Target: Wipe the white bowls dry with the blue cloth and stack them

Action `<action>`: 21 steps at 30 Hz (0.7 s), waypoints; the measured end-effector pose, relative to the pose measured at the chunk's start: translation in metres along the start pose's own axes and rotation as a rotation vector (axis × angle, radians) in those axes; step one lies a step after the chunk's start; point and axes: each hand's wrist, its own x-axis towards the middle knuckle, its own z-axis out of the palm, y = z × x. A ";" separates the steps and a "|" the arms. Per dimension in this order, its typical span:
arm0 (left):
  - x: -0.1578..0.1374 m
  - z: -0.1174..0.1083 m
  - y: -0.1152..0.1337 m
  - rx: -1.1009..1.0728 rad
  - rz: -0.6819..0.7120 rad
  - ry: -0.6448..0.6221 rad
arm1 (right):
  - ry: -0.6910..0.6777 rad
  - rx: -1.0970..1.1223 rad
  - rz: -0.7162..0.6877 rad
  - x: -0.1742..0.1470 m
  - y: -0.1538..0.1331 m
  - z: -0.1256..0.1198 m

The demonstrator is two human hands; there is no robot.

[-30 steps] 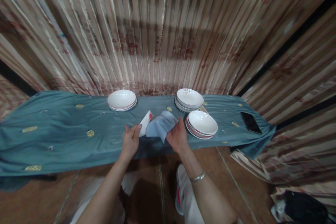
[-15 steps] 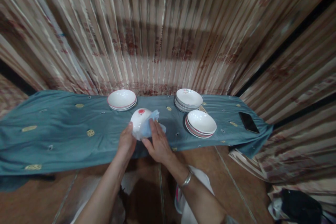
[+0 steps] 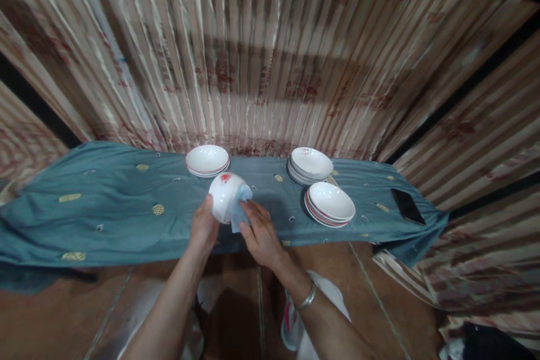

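A white bowl (image 3: 223, 197) with a red flower on its outer side is held up over the front of the table, its underside toward me. My left hand (image 3: 205, 224) grips the bowl's left edge, thumb on the outside. Against the bowl's right side my right hand (image 3: 258, 230) presses a light blue cloth (image 3: 240, 211), fingers closed on it. Part of the bowl is hidden behind the cloth.
A table with a teal cloth (image 3: 122, 208) stands before a striped curtain (image 3: 253, 67). Behind the held bowl is a stack of red-rimmed dishes (image 3: 207, 160). To the right are a stack of plates (image 3: 311, 164), stacked bowls (image 3: 329, 203) and a black phone (image 3: 407, 206).
The cloth has shifted on the bowl's right side, hanging lower and uncovering more of the bowl. My right hand has moved slightly right and down. The camera view has turned a little.
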 end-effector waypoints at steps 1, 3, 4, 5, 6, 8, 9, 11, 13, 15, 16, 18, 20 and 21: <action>-0.001 0.000 0.000 0.004 -0.007 -0.005 | -0.002 0.006 -0.006 -0.001 -0.001 0.001; -0.003 0.000 -0.001 0.003 -0.021 -0.019 | -0.014 -0.011 -0.007 -0.001 -0.003 0.003; -0.005 0.000 -0.001 -0.003 -0.027 -0.032 | -0.021 -0.029 -0.003 0.000 -0.003 0.004; -0.006 0.001 -0.002 -0.011 -0.032 -0.052 | -0.025 -0.052 0.004 0.000 -0.002 0.005; -0.007 0.002 -0.003 -0.019 -0.036 -0.076 | -0.024 -0.077 0.015 0.001 -0.001 0.005; -0.010 0.004 -0.004 -0.038 -0.044 -0.121 | -0.013 -0.132 0.046 0.003 0.001 0.005; -0.010 0.004 -0.005 -0.049 -0.046 -0.140 | -0.005 -0.158 0.062 0.004 0.003 0.005; -0.010 0.005 -0.007 -0.070 -0.045 -0.148 | 0.008 -0.200 0.086 0.006 0.006 0.004; -0.008 0.004 -0.006 -0.076 -0.033 -0.125 | 0.018 -0.219 0.105 0.006 0.008 0.004; -0.005 0.001 -0.005 -0.053 -0.011 -0.085 | 0.018 -0.198 0.113 0.005 0.007 0.003; -0.004 -0.001 -0.003 -0.033 0.001 -0.068 | 0.017 -0.168 0.111 0.004 0.006 0.003; -0.002 -0.003 -0.001 0.016 0.028 -0.047 | 0.022 -0.089 0.087 0.002 0.003 0.001; -0.003 -0.005 0.001 0.076 0.052 -0.046 | 0.030 -0.037 0.036 -0.001 -0.002 -0.001; -0.004 -0.005 0.001 0.111 0.059 -0.049 | 0.031 -0.035 0.003 -0.002 -0.005 -0.001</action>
